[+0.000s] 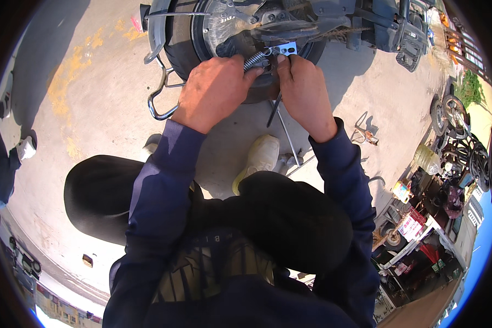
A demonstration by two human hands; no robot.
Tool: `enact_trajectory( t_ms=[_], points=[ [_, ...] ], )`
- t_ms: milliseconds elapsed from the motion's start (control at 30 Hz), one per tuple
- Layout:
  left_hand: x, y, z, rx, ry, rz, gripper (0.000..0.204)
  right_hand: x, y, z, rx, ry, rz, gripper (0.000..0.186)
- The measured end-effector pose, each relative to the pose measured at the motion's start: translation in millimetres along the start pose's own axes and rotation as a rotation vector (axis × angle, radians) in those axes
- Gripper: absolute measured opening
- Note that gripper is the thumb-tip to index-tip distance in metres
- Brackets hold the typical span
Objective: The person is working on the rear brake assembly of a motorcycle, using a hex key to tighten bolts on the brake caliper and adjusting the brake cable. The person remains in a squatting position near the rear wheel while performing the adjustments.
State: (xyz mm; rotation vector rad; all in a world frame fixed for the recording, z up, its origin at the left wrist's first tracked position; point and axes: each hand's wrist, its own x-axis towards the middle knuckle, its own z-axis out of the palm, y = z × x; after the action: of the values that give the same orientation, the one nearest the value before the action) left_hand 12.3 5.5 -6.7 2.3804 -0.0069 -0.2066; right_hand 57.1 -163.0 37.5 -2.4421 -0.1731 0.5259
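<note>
The biggest thing before you is the dark vehicle (361,27), across the top of the view, with its wheel (181,46) facing you. You have both knees bent wide, probably to bring your 2 hands down to the hub area without twisting. A bent chrome bar (157,104) reaches out on the left, and a thin metal bar (287,134) slants down to the ground between your legs; whether that 1 carries any weight, you can't tell from here.

Your left hand (213,87) comes in from the left, its thumb and forefinger closed on the lower end of the spring, likely to steady it. Your right hand (306,90) faces it, thumb and forefinger drawn together at the lower edge of the plate; they look to have hold of it, perhaps to keep the 2 pieces in line. A dark rod (274,112) points down beside the right palm; your grip on it, if any, is hidden.

The coiled spring (255,60) lies tilted between your 2 hands, in front of the wheel. The small perforated plate (288,48) sits just beyond your right fingertips, its holes facing up, in plain sight.
</note>
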Motion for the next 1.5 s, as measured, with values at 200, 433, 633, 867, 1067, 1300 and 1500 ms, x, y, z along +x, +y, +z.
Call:
enact_trajectory(
  t_ms=[200, 433, 633, 867, 1067, 1300, 1500],
  points=[
    [3, -2, 4, 0.02, -0.028, -0.009, 0.042, 15, 15, 15, 0.053, -0.023, 0.013, 0.025],
    [3, 0, 2, 0.02, -0.019, 0.002, 0.041, 0, 3, 20, -0.188, 0.052, -0.019, 0.029],
    [3, 3, 1, 0.013, -0.052, -0.032, 0.044, -42, 8, 42, 1.041, -0.168, 0.325, 0.038],
    [5, 12, -6, 0.043, -0.075, -0.092, 0.044, -46, 32, 60, 1.408, -0.307, 0.216, 0.048],
    [2, 7, -2, 0.069, -0.023, -0.045, 0.043, -33, 65, 30, 0.503, -0.097, -0.03, 0.048],
    [2, 12, -4, 0.087, -0.028, -0.046, 0.043, 83, 84, -91, -0.981, 0.047, -1.192, 0.023],
    [1, 3, 1, 0.108, 0.045, 0.026, 0.042, 50, 50, -74, -1.263, 0.397, -1.123, 0.023]
  ],
)
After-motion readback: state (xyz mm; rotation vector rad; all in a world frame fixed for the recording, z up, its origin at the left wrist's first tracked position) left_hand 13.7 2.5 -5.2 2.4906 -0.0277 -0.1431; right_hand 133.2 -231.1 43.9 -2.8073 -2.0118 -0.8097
